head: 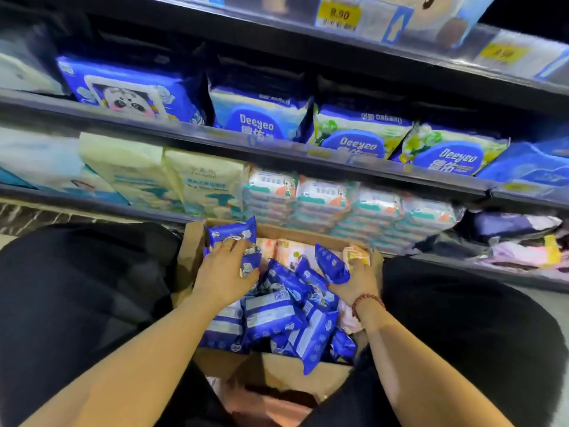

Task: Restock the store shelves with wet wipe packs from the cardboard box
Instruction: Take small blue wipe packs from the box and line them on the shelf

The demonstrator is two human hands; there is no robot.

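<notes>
Inside the cardboard box point(189, 251), left hand point(226, 272) grip clasps stacked blue packs point(232, 234); right hand point(358, 283) grip pinches a single blue pack point(332, 268).

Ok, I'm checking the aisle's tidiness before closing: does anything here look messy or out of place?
Yes. Far right on the bottom shelf, dark and pink packs lie in a loose heap, unlike the neat white stacks beside them. The blue packs in the cardboard box are jumbled at all angles.

We see dim, bluish light, darkest at 12 o'clock. The shelves point(277, 147) bow and smear toward 3 and 9 o'clock.
</notes>
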